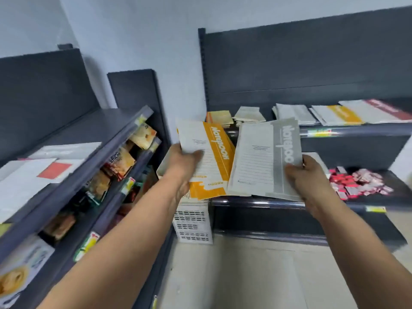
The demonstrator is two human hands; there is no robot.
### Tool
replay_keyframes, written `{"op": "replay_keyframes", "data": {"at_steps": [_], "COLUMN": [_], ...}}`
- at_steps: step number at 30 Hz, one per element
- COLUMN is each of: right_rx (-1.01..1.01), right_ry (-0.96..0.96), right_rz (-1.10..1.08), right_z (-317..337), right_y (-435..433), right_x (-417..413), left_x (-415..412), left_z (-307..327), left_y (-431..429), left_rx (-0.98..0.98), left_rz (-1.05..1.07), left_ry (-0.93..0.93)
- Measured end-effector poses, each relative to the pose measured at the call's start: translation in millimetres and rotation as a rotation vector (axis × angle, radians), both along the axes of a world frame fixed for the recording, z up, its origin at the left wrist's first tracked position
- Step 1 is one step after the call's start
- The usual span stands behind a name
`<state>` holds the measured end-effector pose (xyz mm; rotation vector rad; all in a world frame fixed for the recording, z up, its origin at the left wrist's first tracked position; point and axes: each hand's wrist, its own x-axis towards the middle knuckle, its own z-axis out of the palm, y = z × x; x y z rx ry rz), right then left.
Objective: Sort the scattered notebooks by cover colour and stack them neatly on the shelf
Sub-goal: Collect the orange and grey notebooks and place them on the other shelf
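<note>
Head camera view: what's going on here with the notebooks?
A person stands at dark shop shelving, sorting notebooks. The left hand grips a few orange-banded notebooks, and the right hand grips grey-banded notebooks. Both lots are held up in front of the shelves. On the upper shelf behind them lie a pale grey pile, an orange-banded pile and a red-banded pile, side by side.
</note>
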<state>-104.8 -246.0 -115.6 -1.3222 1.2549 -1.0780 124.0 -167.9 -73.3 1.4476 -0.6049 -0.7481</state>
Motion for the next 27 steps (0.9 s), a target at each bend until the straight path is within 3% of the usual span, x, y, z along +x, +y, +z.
{"op": "replay_keyframes", "data": {"at_steps": [9, 20, 27], "right_rx": [0.006, -0.046, 0.048], "right_ry": [0.002, 0.125, 0.125], "right_rz": [-0.276, -0.564, -0.71], "right_z": [-15, -10, -19], "right_y": [-65, -218, -270], "right_x": [-93, -141, -171], "left_x": [-76, -110, -148], "left_z": [-23, -30, -40], "left_y": [-143, -367, -461], "left_rx": [0.047, 0.03, 0.039], "left_rz": [-0.333, -0.446, -0.495], "left_ry": [-0.084, -0.068, -0.078]}}
